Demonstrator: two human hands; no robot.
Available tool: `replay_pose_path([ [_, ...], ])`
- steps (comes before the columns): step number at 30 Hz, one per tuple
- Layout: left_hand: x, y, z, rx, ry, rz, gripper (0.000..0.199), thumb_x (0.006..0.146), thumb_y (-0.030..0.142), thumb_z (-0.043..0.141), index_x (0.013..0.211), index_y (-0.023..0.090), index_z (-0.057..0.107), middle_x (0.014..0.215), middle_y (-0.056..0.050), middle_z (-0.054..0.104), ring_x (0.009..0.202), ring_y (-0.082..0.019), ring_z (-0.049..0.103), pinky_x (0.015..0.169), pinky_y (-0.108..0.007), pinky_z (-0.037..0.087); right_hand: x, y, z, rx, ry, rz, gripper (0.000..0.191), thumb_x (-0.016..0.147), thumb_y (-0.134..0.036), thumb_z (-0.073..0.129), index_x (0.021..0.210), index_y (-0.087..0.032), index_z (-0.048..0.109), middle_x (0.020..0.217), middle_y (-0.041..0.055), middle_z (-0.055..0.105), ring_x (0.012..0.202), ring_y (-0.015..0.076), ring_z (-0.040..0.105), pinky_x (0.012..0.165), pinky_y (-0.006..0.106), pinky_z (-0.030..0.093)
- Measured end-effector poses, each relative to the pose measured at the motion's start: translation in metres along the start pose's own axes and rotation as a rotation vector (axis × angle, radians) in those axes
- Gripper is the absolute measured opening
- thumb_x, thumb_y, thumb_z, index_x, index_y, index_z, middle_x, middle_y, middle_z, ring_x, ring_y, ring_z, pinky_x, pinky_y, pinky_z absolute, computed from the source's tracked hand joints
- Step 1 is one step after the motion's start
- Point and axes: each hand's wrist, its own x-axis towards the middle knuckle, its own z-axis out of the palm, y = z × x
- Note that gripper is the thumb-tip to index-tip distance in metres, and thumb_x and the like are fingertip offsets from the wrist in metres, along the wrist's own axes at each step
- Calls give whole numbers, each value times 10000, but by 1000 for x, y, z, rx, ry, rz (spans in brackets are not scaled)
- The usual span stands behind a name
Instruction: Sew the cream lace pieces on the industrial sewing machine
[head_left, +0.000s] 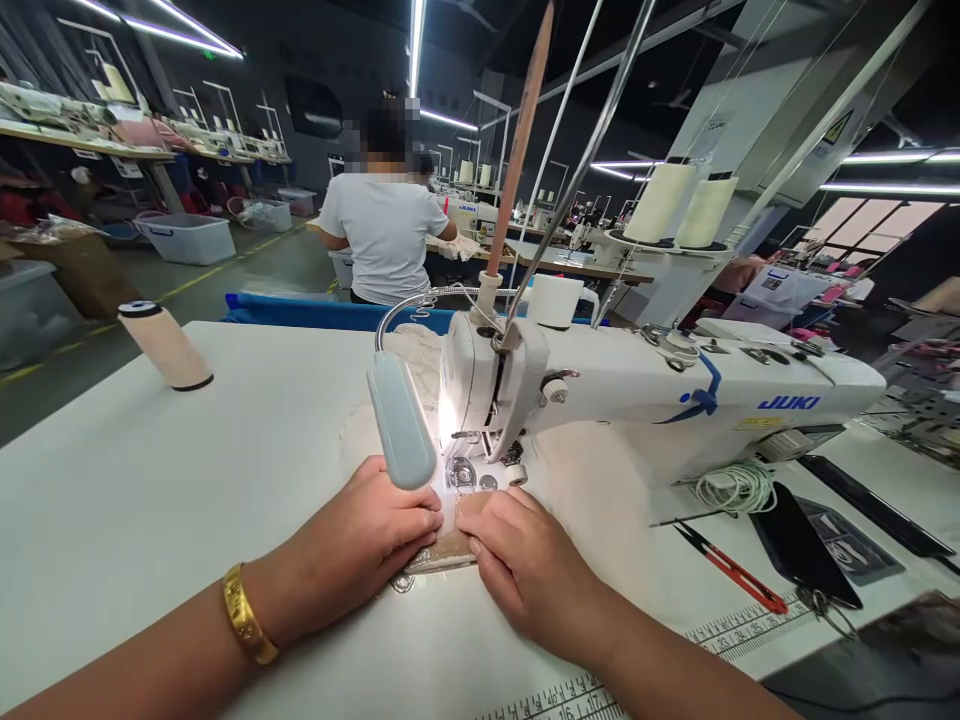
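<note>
A white sewing machine (615,370) stands on the white table, its needle area lit by a grey lamp (403,420). Just left of the presser foot, my left hand (375,530) has its fingers closed on light fabric (431,372), which spreads behind the machine head. My right hand (529,560) pinches at the fabric's near part, right of the needle area. Between both hands lies a tan piece (450,545) with a clear, shiny edge. The fingertips are partly hidden, and the exact layers under them cannot be made out.
A peach thread cone (165,345) stands at the table's left. Red thread snips (731,568), a black phone (802,540) and coiled pale cord (736,487) lie at the right. Ruler tape (570,700) runs along the front edge. A person in a white shirt (386,230) works beyond the table.
</note>
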Motion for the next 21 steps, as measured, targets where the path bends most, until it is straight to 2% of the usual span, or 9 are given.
replay_pose_path([
  [8, 1, 1, -1, -17, -49, -56, 371, 1136, 208, 387, 1034, 230, 743, 918, -32, 759, 812, -219, 666, 798, -369, 464, 3, -6, -2, 25, -27, -15, 333, 985, -29, 478, 1169, -191, 702, 922, 50, 594, 848, 226, 482, 740, 340, 448],
  [12, 4, 3, -2, -27, -62, -83, 340, 1137, 247, 404, 1026, 221, 724, 878, -25, 737, 792, -221, 656, 775, -362, 454, 4, -7, -1, 14, -36, -32, 383, 942, 2, 485, 1172, -197, 716, 930, 52, 586, 856, 229, 478, 736, 337, 443],
  [17, -1, -1, 9, 28, 11, -52, 328, 1121, 219, 415, 1047, 230, 735, 992, -55, 753, 867, -225, 673, 776, -355, 450, 3, -6, 1, -7, -27, -41, 374, 893, 28, 479, 1088, -184, 718, 879, 40, 546, 822, 220, 460, 705, 323, 424],
  [21, -5, -6, 18, 10, 40, -29, 273, 1094, 192, 459, 1038, 237, 723, 1050, -50, 764, 915, -225, 689, 814, -363, 464, 3, -6, 1, -5, -5, -63, 376, 908, 27, 471, 1102, -183, 713, 893, 42, 553, 835, 219, 465, 719, 325, 434],
])
